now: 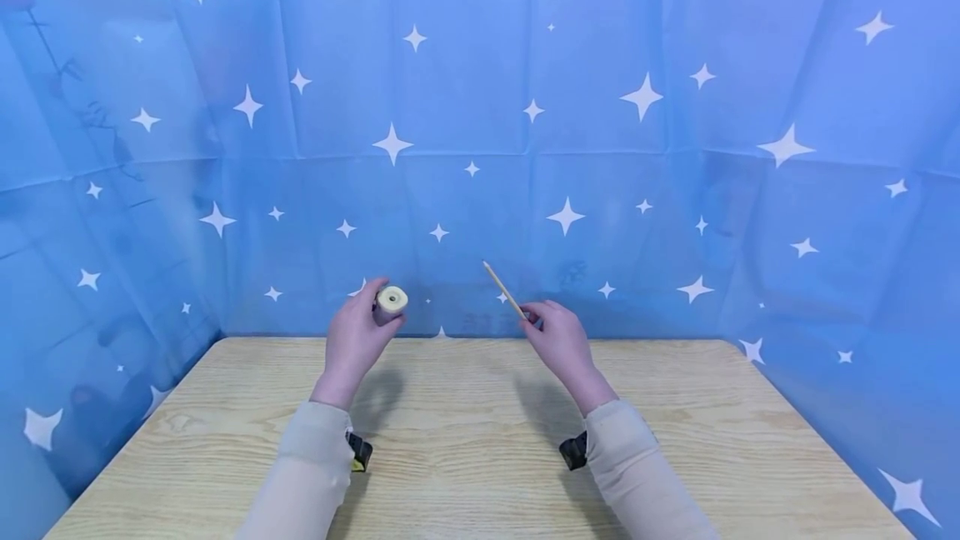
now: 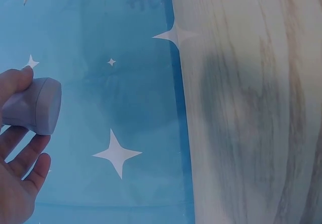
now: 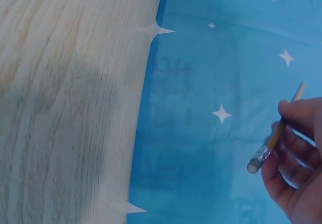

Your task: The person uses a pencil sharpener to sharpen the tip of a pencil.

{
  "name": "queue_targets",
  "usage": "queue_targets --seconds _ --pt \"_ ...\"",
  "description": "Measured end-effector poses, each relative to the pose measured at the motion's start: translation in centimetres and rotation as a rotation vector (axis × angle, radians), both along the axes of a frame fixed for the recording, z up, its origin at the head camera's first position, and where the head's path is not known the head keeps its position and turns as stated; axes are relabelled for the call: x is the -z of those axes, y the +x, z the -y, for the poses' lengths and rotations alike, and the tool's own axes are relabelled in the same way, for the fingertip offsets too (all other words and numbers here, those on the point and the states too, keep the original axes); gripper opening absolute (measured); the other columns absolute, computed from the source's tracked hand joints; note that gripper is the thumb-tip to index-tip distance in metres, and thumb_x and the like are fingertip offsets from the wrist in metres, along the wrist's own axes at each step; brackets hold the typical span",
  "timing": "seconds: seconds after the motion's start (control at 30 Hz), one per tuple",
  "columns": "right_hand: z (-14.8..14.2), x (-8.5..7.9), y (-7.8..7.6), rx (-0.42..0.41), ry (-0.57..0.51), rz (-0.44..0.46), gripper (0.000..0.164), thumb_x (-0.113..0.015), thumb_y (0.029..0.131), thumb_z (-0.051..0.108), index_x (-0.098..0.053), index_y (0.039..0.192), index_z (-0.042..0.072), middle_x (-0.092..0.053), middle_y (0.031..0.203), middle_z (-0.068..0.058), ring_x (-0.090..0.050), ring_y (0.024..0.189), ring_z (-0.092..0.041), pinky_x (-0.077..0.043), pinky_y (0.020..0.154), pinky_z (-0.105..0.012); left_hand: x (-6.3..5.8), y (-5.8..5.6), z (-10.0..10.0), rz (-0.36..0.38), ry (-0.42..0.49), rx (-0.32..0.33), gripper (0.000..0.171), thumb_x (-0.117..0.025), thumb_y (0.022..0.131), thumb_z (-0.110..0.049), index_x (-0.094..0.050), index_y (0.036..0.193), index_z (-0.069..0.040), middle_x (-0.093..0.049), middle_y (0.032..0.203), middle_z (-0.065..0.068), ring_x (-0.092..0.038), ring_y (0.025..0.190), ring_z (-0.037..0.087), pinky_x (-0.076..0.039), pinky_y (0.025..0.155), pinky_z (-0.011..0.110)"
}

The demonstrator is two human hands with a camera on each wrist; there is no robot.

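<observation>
Raised over the far edge of the table, my left hand [image 1: 358, 348] grips a small pencil sharpener [image 1: 392, 300]. Its pale yellow top with a dark central hole faces the head camera. In the left wrist view the sharpener [image 2: 37, 105] shows a smooth greyish body, with the thumb on one side and fingers on the other. My right hand [image 1: 561, 344] pinches a yellow pencil [image 1: 502, 288] between thumb and fingers, its tip slanting up and left. The right wrist view shows the pencil's metal band and eraser end [image 3: 255, 165] near the fingers. Pencil and sharpener are apart.
A light wood-grain table [image 1: 465, 440] lies below both hands, with their shadows on it. Behind and beside it hangs a blue curtain [image 1: 480, 90] with white stars. Dark wrist devices [image 1: 574, 451] sit at the sleeves.
</observation>
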State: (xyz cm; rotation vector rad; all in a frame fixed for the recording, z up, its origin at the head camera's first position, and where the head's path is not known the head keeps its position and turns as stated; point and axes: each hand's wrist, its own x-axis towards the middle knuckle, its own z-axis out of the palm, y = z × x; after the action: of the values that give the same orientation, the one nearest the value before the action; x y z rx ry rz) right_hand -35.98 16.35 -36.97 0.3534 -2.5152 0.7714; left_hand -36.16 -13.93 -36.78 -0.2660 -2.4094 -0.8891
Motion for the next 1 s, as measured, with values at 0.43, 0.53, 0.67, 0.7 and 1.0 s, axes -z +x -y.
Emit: queue_targets --seconds 0.43,0.53,0.67,0.7,1.0 --pt "-0.6 0.3 0.0 -0.003 -0.04 0.019 0.024 -0.07 0.089 0.014 -0.072 0.113 0.008 -0.06 0.08 0.002 -0.053 0.065 -0.013 -0.046 0.058 -0.031 0.6 0.0 -0.1 0.009 0.025 -0.01 0.054 -0.078 0.083 -0.027 -0.055 0.13 -0.015 -0.066 0.113 0.014 -0.063 0.098 0.032 -0.049 0.079 0.051" --pt "-0.7 0.3 0.2 0.002 -0.06 0.031 0.025 -0.069 0.089 0.013 -0.072 0.113 0.007 -0.061 0.081 0.001 -0.055 0.067 -0.014 -0.047 0.059 -0.032 0.8 0.1 0.0 0.022 0.033 -0.016 0.054 -0.077 0.083 -0.028 -0.054 0.131 -0.015 -0.065 0.113 0.014 -0.063 0.097 0.032 -0.049 0.078 0.05" --pt "-0.9 0.5 0.2 0.006 -0.081 0.049 0.025 -0.069 0.089 0.013 -0.072 0.113 0.006 -0.062 0.082 0.0 -0.056 0.068 -0.015 -0.048 0.059 -0.032 0.9 0.2 0.2 0.025 0.035 -0.024 0.054 -0.078 0.083 -0.029 -0.053 0.13 -0.015 -0.065 0.112 0.014 -0.064 0.095 0.032 -0.049 0.076 0.05" --pt "-1.0 0.5 0.1 0.007 -0.084 0.052 0.025 -0.07 0.089 0.013 -0.072 0.113 0.006 -0.062 0.082 0.0 -0.056 0.068 -0.015 -0.048 0.059 -0.032 1.0 0.2 0.2 0.025 0.036 -0.025 0.054 -0.078 0.083 -0.029 -0.053 0.129 -0.014 -0.065 0.112 0.013 -0.064 0.095 0.032 -0.049 0.075 0.05" --pt "-1.9 1.1 -0.1 0.002 -0.173 0.148 0.028 -0.067 0.091 0.013 -0.069 0.117 0.004 -0.066 0.085 -0.005 -0.056 0.056 -0.015 -0.048 0.042 -0.031 1.5 0.2 0.6 0.043 0.048 -0.024 0.058 -0.078 0.083 -0.028 -0.05 0.131 -0.011 -0.065 0.112 0.014 -0.064 0.093 0.032 -0.049 0.075 0.049"
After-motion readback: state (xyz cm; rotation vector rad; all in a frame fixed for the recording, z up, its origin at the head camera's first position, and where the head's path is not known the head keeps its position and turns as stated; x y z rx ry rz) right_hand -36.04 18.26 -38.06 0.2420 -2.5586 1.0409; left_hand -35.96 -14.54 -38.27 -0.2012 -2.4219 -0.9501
